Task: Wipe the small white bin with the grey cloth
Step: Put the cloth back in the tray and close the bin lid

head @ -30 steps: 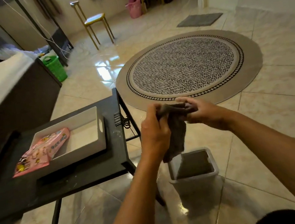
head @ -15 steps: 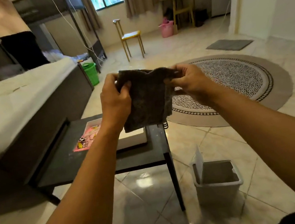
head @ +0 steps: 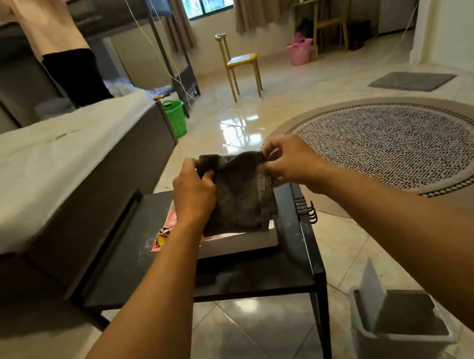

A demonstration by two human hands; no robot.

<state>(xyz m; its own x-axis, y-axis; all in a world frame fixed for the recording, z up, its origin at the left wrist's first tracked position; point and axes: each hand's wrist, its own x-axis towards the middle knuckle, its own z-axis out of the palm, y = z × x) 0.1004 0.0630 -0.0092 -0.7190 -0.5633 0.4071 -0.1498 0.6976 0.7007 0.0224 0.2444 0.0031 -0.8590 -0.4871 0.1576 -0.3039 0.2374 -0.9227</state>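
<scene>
Both hands, left hand [head: 193, 191] and right hand [head: 289, 161], pinch the grey cloth [head: 236, 195] stretched above the black table [head: 246, 281], while the small white bin [head: 394, 338] stands on the floor well below, nearer the right hand.

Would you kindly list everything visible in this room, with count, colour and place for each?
bin: 1, white, on the floor at lower right, beside the table leg
cloth: 1, grey, held up over the table by its top corners
table: 1, black, beside the bed
tray: 1, white, on the table, mostly hidden by the cloth
packet: 1, pink, at the tray's left edge
bed: 1, white sheet and dark frame, left
basket: 1, green, at the foot of the bed
chair: 1, yellow, middle of the room
bucket: 1, pink, by the far desk
rug: 1, round and patterned, right
mat: 1, grey, far right
left hand: 1, pinching the cloth's left corner
right hand: 1, pinching the cloth's right corner
</scene>
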